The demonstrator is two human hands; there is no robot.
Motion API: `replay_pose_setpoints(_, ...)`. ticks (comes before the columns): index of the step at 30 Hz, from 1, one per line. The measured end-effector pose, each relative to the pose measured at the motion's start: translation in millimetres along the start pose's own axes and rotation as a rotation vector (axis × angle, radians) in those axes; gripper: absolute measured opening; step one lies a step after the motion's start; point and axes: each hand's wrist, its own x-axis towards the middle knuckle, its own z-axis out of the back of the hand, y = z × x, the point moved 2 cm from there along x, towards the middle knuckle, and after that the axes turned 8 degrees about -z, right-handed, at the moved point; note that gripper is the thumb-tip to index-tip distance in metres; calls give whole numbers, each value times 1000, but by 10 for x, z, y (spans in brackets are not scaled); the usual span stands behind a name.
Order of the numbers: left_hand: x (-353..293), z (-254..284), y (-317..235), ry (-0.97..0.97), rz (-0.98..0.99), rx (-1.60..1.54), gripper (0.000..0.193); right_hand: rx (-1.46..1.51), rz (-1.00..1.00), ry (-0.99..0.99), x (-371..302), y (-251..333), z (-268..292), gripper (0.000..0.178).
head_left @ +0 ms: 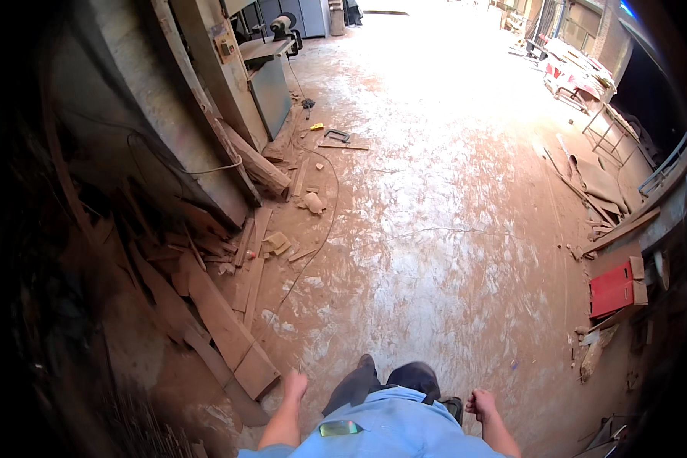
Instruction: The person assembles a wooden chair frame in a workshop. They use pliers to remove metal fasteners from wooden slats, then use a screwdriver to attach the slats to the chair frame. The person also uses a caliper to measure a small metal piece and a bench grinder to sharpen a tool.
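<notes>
My left hand [295, 383] hangs low beside my body with its fingers closed. A thin pale sliver seems to stick up from its fingertips, too small to name. Nearest to that hand is the end of a long, wide wooden board [256, 371] on the floor at the left. On the other side, my right hand [480, 404] is curled into a fist at hip height, apart from everything around it. Nothing shows in that fist. Between the hands are my blue shirt [404, 427] and dark trousers, one leg in front of the other.
Wood offcuts [253, 275] and a cable [334, 206] lie along the left wall. Farther on are a C-shaped clamp [337, 135] and a machine bench [271, 88]. At right stand a red box [612, 291], scrap boards [599, 183] and metal frames [614, 133]. Dust covers the concrete floor [443, 252].
</notes>
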Motion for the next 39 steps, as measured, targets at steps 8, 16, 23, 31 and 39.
replay_pose_setpoints(8,3271,1311,-3058,-220,-327,-230,32,-273,-256,3,1165,2303,-925,18)
replay_pose_setpoints(16,4665,983,-3634,109,221,-176,30,-57,104,28,2479,7173,-2337,19)
replay_pose_setpoints(23,6433,1061,-3984,254,166,-23,29,-141,436,155,2811,10747,-4009,19)
replay_pose_setpoints(31,9533,2738,-7210,-99,131,-462,29,-365,34,119,3772,12055,-4789,24)
replay_pose_setpoints(39,11448,3468,-8569,-437,115,-448,27,-478,26,126,5433,14956,-5807,25)
